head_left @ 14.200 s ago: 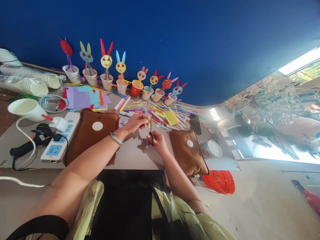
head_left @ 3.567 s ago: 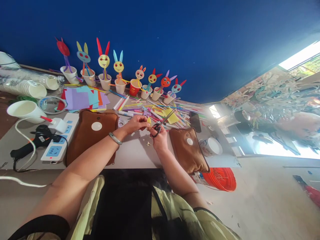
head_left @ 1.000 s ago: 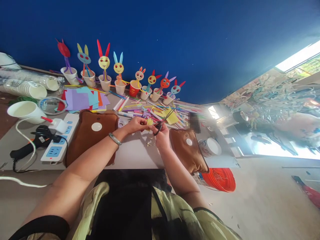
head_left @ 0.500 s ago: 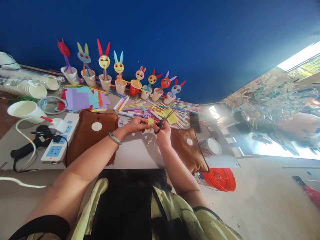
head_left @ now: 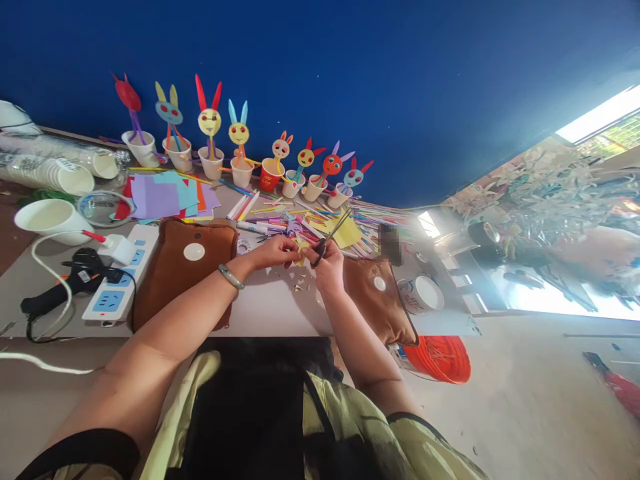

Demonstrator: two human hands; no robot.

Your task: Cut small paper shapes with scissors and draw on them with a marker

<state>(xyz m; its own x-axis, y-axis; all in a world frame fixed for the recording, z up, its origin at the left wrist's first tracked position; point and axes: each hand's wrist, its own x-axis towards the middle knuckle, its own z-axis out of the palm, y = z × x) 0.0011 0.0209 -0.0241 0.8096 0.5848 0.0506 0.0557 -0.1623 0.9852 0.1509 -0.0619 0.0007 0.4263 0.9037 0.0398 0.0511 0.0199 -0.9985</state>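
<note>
My left hand pinches a small yellow paper piece over the middle of the table. Beside it, my right hand has its fingers in the handles of dark scissors, whose blades point up and away to the right. The fingertips of both hands nearly meet at the paper, and the fingers partly cover it. Small paper scraps lie on the table just below. A yellow sheet rests behind the scissors among coloured sticks and pens.
Several cups with paper rabbit figures line the blue wall. Brown cushions flank my arms. A power strip, a white cup and coloured paper are at left. Right are a white tub and an orange bucket.
The yellow paper piece has shifted slightly lower and shows less between my fingers. My hands and the scissors have otherwise hardly moved.
</note>
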